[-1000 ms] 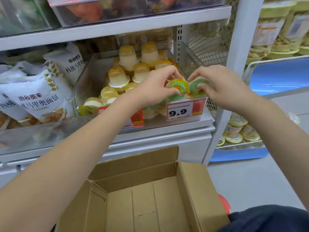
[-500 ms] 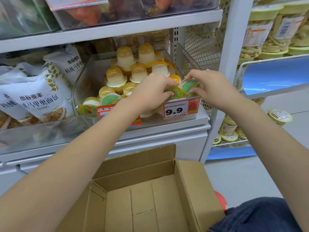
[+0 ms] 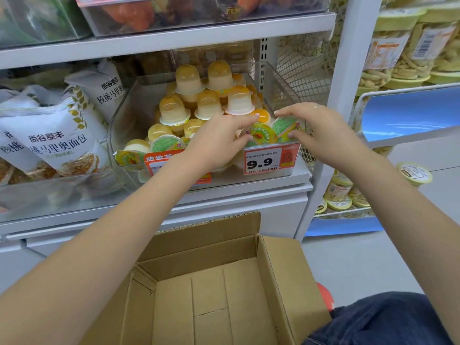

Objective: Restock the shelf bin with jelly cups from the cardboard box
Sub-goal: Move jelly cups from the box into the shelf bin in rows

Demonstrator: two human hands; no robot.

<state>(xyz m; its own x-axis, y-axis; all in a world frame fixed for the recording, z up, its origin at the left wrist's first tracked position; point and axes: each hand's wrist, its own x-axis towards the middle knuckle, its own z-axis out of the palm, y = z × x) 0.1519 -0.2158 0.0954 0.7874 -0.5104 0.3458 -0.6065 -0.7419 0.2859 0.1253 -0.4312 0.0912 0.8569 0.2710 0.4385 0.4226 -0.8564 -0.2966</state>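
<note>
A clear shelf bin (image 3: 124, 115) holds several yellow and white jelly cups (image 3: 209, 102) piled toward the back. Both hands reach over the bin's front right corner. My left hand (image 3: 219, 140) pinches a jelly cup with an orange and green lid (image 3: 261, 134) between thumb and fingers. My right hand (image 3: 321, 130) grips a jelly cup with a green lid (image 3: 283, 125) right beside it, against the bin's right wall. The cardboard box (image 3: 214, 297) sits open below the shelf, with no cups visible on its floor.
Bread bags (image 3: 52, 143) fill the neighbouring bin on the left. A 9.9 price tag (image 3: 266, 161) hangs on the bin front. Jars of snacks (image 3: 398, 53) stand on the rack to the right, a blue panel (image 3: 408, 113) beneath them. A shelf board (image 3: 164, 43) runs close above the bin.
Both hands have come down with their cups from above the price tag into the bin's front right corner. The cups now sit at the front rim.
</note>
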